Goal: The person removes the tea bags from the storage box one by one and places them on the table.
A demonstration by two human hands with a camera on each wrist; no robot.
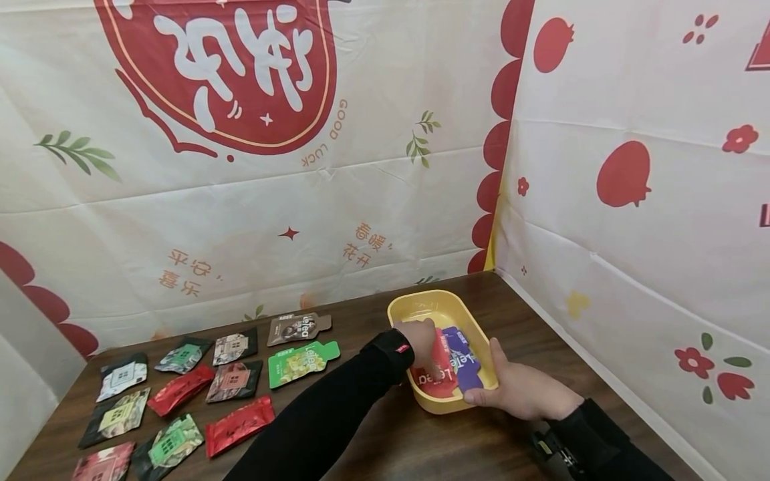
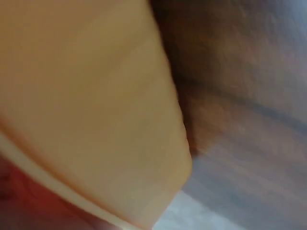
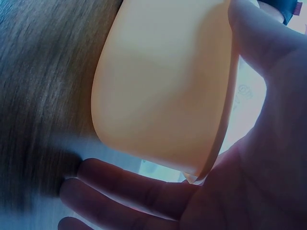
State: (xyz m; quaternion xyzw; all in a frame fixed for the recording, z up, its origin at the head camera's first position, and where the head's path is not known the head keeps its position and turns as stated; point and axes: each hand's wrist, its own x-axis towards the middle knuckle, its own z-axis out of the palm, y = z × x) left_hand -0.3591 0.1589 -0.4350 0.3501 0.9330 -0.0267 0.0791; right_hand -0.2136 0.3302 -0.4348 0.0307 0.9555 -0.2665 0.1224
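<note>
A yellow plastic box (image 1: 428,299) stands on the table at the right, holding a red LeTea packet (image 1: 443,381) and a purple LeTea packet (image 1: 466,371). My left hand (image 1: 421,339) reaches down into the box, its fingers at the red packet; I cannot tell whether they pinch it. With the thumb on the rim, my right hand (image 1: 517,387) grips the box at its near right corner. In the right wrist view its other fingers (image 3: 139,191) extend beside the box's outer wall. Only the outside of the box wall (image 2: 105,110) fills most of the left wrist view.
Left of the box lie a green LeTea packet (image 1: 301,364) and a brown LeTea packet (image 1: 297,327). Farther left are several small sachets, including a red one (image 1: 239,425) and a black one (image 1: 234,382). Printed cloth walls (image 1: 385,194) border the dark wooden table (image 1: 385,444).
</note>
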